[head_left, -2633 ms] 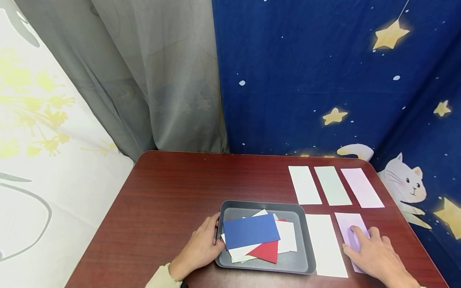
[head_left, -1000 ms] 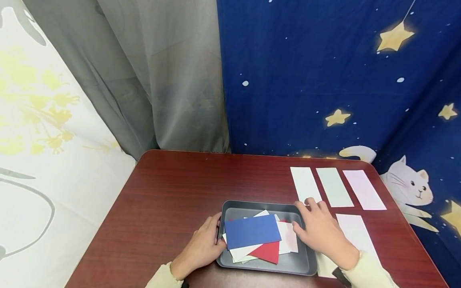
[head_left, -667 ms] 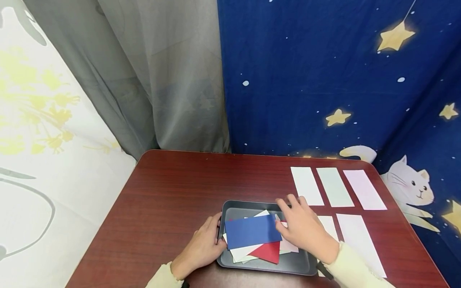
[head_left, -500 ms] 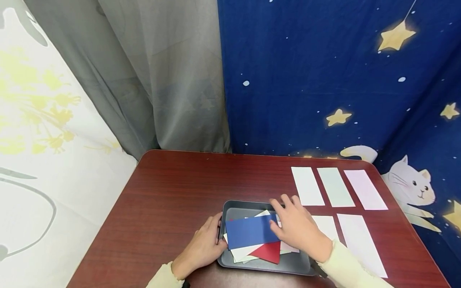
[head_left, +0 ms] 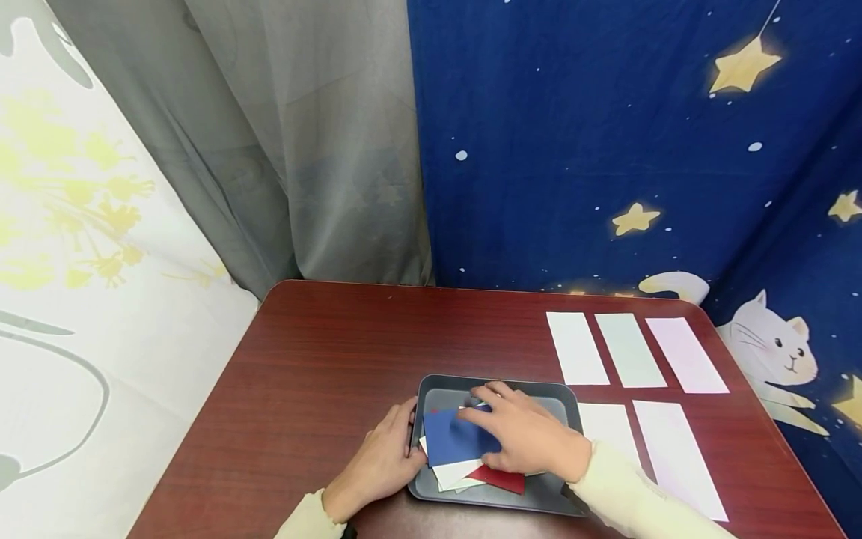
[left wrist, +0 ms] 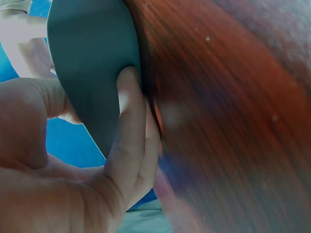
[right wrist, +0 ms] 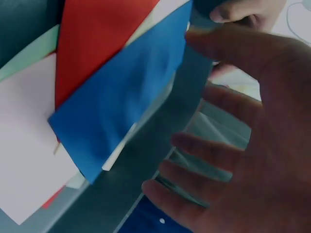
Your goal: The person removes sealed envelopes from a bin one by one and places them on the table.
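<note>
My left hand grips the left wall of a dark grey tray; in the left wrist view, thumb and fingers lie on either side of that wall. Inside the tray is a loose pile of cards, topped by a blue card. Over the right part of the blue card hovers my right hand, fingers spread. The right wrist view has the thumb near one end of the blue card, with nothing pinched. A red card and pale cards stick out beneath it.
On the table, to the right of the tray, cards lie in two rows: white, pale green and pale pink at the back, white and pale lilac nearer. Curtains hang behind the table.
My right hand has left the lilac card at the right and moved leftward over the tray, now above the blue card. The left hand stays on the tray wall.
</note>
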A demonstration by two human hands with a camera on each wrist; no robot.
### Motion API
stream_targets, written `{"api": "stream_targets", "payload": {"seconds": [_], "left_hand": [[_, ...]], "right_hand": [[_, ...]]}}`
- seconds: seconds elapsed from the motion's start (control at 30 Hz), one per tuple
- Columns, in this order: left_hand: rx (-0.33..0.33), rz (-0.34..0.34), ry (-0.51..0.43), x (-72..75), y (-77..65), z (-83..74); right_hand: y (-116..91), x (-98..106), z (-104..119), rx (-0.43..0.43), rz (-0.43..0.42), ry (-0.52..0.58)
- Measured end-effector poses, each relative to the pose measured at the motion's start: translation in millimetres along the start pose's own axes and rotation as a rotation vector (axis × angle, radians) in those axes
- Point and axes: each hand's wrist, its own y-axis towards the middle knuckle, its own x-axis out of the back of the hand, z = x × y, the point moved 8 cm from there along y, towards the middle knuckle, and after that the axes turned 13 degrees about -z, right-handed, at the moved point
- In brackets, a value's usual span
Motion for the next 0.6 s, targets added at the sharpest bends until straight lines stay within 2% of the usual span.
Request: {"api": "stream_targets", "payload": {"seconds": [0.2, 0.6], "left_hand": [[0.002, 0.008, 0.000, -0.6, -0.3, 0.0], [-0.004, 0.000, 0.006, 0.4, -0.1, -0.7]], "right_hand": [[1, -18, 7, 0.030, 0.092, 0.036], [1, -27, 7, 0.029, 0.110, 0.048]]}}
